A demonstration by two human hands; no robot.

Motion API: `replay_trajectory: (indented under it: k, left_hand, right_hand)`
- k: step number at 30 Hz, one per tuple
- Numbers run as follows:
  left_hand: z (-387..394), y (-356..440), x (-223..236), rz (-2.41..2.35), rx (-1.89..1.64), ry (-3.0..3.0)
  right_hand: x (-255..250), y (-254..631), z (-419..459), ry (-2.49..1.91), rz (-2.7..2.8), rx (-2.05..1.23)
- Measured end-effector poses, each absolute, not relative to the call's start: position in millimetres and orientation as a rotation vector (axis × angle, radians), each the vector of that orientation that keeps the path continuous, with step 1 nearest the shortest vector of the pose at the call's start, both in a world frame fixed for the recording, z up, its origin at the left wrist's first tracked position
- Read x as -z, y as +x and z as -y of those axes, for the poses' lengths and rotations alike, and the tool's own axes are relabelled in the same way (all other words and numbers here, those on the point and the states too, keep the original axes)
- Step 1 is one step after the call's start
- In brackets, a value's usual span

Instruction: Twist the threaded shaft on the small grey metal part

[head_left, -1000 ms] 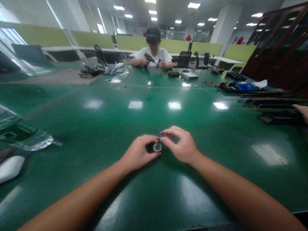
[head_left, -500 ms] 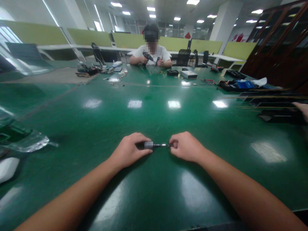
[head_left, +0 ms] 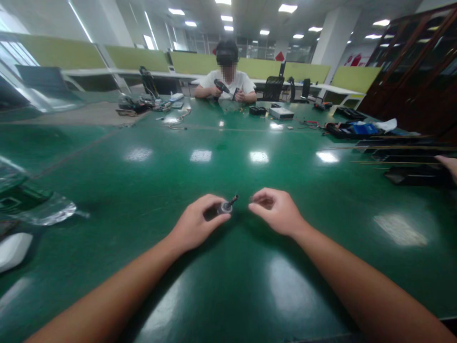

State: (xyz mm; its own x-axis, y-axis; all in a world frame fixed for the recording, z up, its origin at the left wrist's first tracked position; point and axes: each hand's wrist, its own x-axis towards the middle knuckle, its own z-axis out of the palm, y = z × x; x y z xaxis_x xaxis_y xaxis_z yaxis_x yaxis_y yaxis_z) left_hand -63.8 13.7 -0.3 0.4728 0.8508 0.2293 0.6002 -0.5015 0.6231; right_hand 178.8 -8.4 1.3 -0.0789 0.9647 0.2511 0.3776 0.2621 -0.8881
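My left hand [head_left: 196, 221] is closed around a short grey cylinder with a thin metal shaft [head_left: 226, 206], much like a small motor. Its shaft tilts up and to the right, away from the palm; part of the body is hidden by the fingers. To the right, and apart from the shaft, my right hand [head_left: 276, 209] pinches a tiny dark piece [head_left: 251, 199] between thumb and fingertips. That piece is too small to name. Both hands are just above the green tabletop [head_left: 228, 286].
A clear plastic bottle [head_left: 43, 207] lies at the left, with a white object [head_left: 14, 251] nearer me. Black trays [head_left: 414, 175] and another person's hand [head_left: 448, 164] are at the right. Across the table a person [head_left: 226, 81] holds a power drill [head_left: 221, 85].
The shaft has swung from pointing level at my right hand to pointing up and right. My right hand has come away from its tip, holding the tiny piece, and its fingers have lifted slightly.
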Motion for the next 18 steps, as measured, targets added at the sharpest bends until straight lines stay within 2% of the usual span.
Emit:
replay_trajectory:
  k: [4,9,18]
  left_hand:
    - [-14,-59,4,-1.122,-0.565,2.446]
    - [-15,-59,7,-1.083,-0.523,2.475]
    - [-15,-57,9,-1.089,-0.462,2.612]
  right_hand:
    - [0,168,9,-1.151,1.504,-0.870]
    - [2,159,11,-1.123,1.460,-0.919]
    - [13,146,11,-1.124,1.670,-0.833]
